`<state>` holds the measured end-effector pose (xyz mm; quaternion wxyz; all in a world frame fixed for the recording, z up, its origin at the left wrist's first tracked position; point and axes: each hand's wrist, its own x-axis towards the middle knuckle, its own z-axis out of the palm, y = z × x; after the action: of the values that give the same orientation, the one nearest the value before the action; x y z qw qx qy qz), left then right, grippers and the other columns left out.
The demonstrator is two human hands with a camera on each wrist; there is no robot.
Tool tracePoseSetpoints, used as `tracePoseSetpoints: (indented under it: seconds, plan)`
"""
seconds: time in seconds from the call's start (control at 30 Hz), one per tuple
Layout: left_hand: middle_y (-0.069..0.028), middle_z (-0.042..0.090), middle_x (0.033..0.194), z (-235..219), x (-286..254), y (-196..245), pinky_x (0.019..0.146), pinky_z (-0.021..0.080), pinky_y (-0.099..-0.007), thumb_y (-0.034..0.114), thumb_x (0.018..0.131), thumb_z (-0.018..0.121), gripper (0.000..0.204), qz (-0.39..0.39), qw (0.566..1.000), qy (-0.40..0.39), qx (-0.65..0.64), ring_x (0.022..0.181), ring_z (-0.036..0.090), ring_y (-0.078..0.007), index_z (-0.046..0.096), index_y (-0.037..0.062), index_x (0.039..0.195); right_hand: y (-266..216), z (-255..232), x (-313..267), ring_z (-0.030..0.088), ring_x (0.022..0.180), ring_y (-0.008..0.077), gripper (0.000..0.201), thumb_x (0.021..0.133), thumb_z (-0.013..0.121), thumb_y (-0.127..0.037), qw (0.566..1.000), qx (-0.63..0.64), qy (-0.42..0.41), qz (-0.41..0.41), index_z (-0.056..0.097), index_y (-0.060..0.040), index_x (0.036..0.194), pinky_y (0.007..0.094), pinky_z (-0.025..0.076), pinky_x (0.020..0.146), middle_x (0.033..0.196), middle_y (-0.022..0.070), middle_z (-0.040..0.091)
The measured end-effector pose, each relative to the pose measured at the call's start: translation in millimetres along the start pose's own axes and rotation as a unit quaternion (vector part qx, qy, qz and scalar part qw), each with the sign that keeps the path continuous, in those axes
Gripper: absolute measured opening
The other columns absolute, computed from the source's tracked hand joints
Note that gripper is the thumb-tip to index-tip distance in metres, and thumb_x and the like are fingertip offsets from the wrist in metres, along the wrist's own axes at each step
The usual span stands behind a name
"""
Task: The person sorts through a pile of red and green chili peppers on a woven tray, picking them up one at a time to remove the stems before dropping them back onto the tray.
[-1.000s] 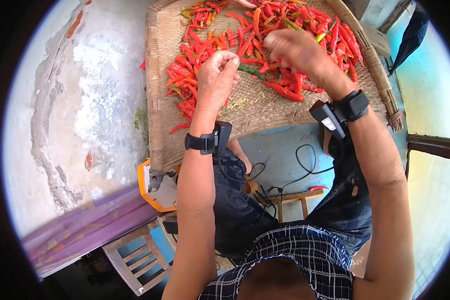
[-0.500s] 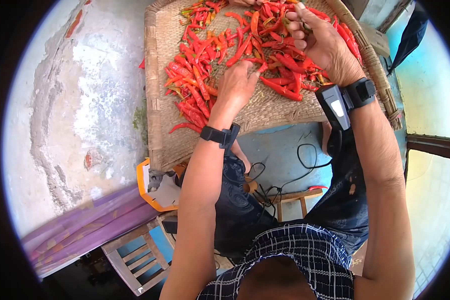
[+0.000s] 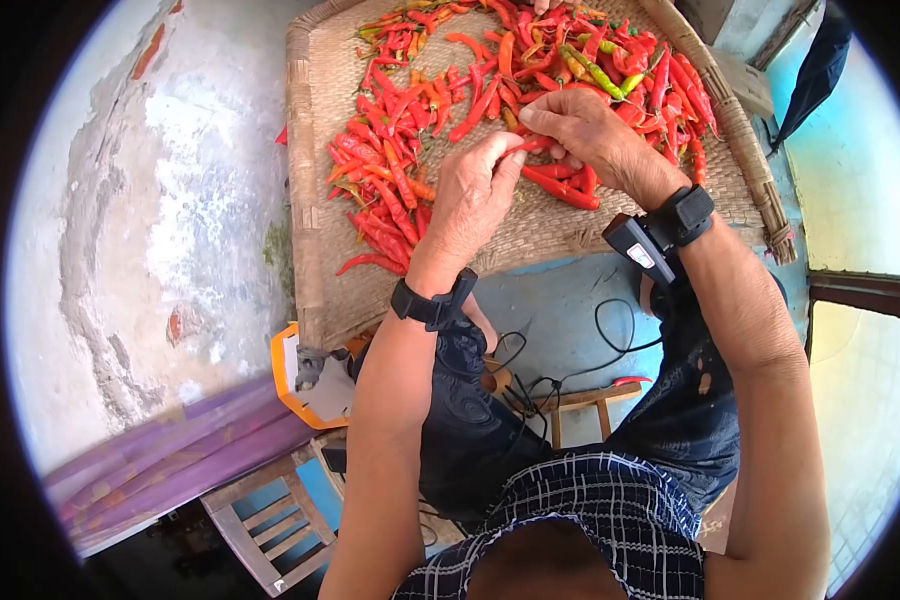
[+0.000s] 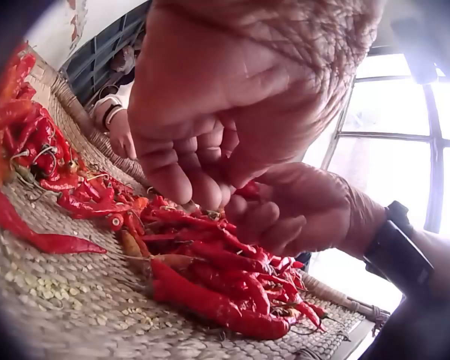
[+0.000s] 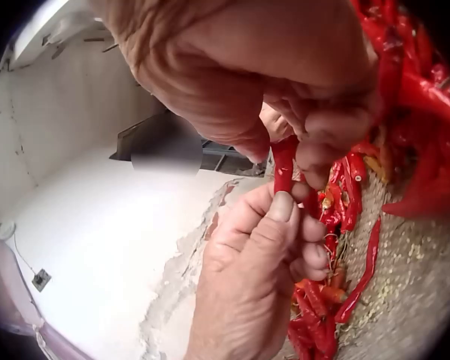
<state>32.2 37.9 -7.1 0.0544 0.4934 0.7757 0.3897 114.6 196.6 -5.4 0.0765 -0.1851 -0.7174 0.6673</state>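
Observation:
A red chili pepper [image 5: 283, 166] spans the space between the two hands. My left hand [image 3: 473, 192] pinches one end of it between thumb and fingers. At the other end, my right hand [image 3: 595, 140] grips it with curled fingers, palm side mostly hidden in the head view. Both hands are over the near part of a woven tray [image 3: 315, 200]. Beneath them in the left wrist view lie more red chilies [image 4: 217, 296], with pale loose seeds [image 4: 56, 289] scattered on the weave.
A heap of red and some green chilies [image 3: 660, 85] covers the tray's far right; another pile [image 3: 385, 180] lies left. Another person's hand [image 4: 122, 135] is at the far side. A peeling wall [image 3: 170, 200] stands left; a small wooden stool [image 3: 590, 396] is below.
My right hand went from the pile up and right, then came back down-left to meet my left hand. The left hand moved slightly right; the green chili near it is out of sight.

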Motion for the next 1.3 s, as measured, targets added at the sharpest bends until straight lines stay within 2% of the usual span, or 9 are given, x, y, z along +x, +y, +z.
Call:
tracePoseSetpoints:
  seconds: [0.17, 0.33, 0.4, 0.5, 0.53, 0.67, 0.83, 1.07, 1.3]
  plan:
    - [-0.0137, 0.067, 0.077, -17, -6, -28, 0.067, 0.05, -0.0332, 0.016, 0.088, 0.06, 0.022, -0.055, 0.998, -0.017, 0.039, 0.076, 0.067, -0.0212, 0.062, 0.0011, 0.104, 6, -11, 20, 0.056, 0.061, 0.0104, 0.02, 0.089, 0.06, -0.02, 0.965, -0.069, 0.139, -0.212, 0.065, -0.0005, 0.088, 0.0271, 0.047, 0.057, 0.069, 0.0011, 0.061]
    - [-0.0192, 0.066, 0.085, -35, -13, -38, 0.071, 0.05, -0.0431, 0.02, 0.081, 0.063, 0.024, -0.143, 0.938, -0.129, 0.287, 0.084, 0.063, -0.036, 0.062, 0.0021, 0.097, -19, -49, 19, 0.056, 0.073, 0.0088, 0.03, 0.093, 0.057, -0.028, 0.944, -0.043, 0.261, -0.197, 0.06, -0.0043, 0.111, 0.0245, 0.048, 0.064, 0.082, 0.0024, 0.064]
    - [-0.0185, 0.066, 0.085, -29, -15, -42, 0.071, 0.05, -0.0437, 0.02, 0.08, 0.064, 0.024, -0.136, 0.933, -0.138, 0.305, 0.084, 0.063, -0.0361, 0.062, 0.0023, 0.095, -21, -52, 15, 0.057, 0.087, 0.0237, 0.043, 0.09, 0.056, -0.022, 0.886, -0.185, 0.359, -0.225, 0.044, 0.0006, 0.125, 0.0348, 0.047, 0.075, 0.096, 0.0164, 0.058]
    - [-0.019, 0.066, 0.085, -18, -14, -46, 0.072, 0.049, -0.045, 0.021, 0.078, 0.066, 0.024, -0.139, 0.917, -0.167, 0.335, 0.084, 0.063, -0.0369, 0.062, 0.0024, 0.094, -21, -46, 9, 0.056, 0.089, 0.0272, 0.048, 0.09, 0.056, -0.023, 0.918, -0.194, 0.271, -0.216, 0.04, 0.0001, 0.129, 0.0371, 0.047, 0.078, 0.098, 0.0173, 0.057]
    - [-0.0202, 0.066, 0.086, -16, -13, -45, 0.072, 0.049, -0.0458, 0.021, 0.077, 0.066, 0.025, -0.15, 0.906, -0.186, 0.348, 0.084, 0.063, -0.0376, 0.063, 0.0024, 0.093, -14, -45, 19, 0.059, 0.078, 0.0121, 0.029, 0.092, 0.059, -0.025, 0.922, -0.211, 0.233, -0.225, 0.06, -0.0024, 0.111, 0.0278, 0.05, 0.068, 0.082, 0.004, 0.064]
    - [-0.0194, 0.066, 0.083, -16, -9, -39, 0.069, 0.05, -0.0411, 0.018, 0.077, 0.066, 0.024, -0.165, 0.918, -0.187, 0.308, 0.079, 0.065, -0.032, 0.061, 0.0009, 0.094, 2, -9, 12, 0.066, 0.074, 0.0311, 0.021, 0.084, 0.063, -0.022, 0.93, -0.228, 0.123, -0.26, 0.065, -0.0018, 0.089, 0.039, 0.052, 0.068, 0.08, 0.0174, 0.066]
    - [-0.004, 0.065, 0.082, -11, -5, -28, 0.065, 0.046, -0.0229, 0.006, 0.086, 0.058, 0.014, -0.204, 0.964, -0.085, -0.149, 0.074, 0.059, -0.0085, 0.058, 0.0012, 0.099, 10, 20, -2, 0.064, 0.074, 0.0381, 0.033, 0.086, 0.059, -0.029, 0.933, -0.322, -0.004, -0.159, 0.066, 0.0015, 0.076, 0.0446, 0.05, 0.068, 0.073, 0.0249, 0.062]
    - [-0.0019, 0.063, 0.084, 5, -3, -9, 0.067, 0.045, -0.0222, 0.009, 0.089, 0.058, 0.018, -0.16, 0.936, -0.087, -0.301, 0.073, 0.056, -0.0065, 0.059, 0.0021, 0.105, 20, 20, 5, 0.064, 0.065, 0.0326, 0.032, 0.085, 0.061, -0.028, 0.986, -0.139, 0.013, -0.092, 0.064, 0.0028, 0.077, 0.0414, 0.049, 0.061, 0.065, 0.0215, 0.06]
    - [-0.0057, 0.064, 0.086, 5, 8, -42, 0.071, 0.048, -0.03, 0.021, 0.089, 0.06, 0.023, -0.127, 0.991, 0.012, -0.047, 0.077, 0.06, -0.0148, 0.06, 0.0014, 0.102, -12, -33, 8, 0.059, 0.064, 0.0137, 0.023, 0.091, 0.059, -0.022, 0.964, -0.006, 0.204, -0.168, 0.062, -0.002, 0.101, 0.0294, 0.048, 0.058, 0.071, 0.0055, 0.062]
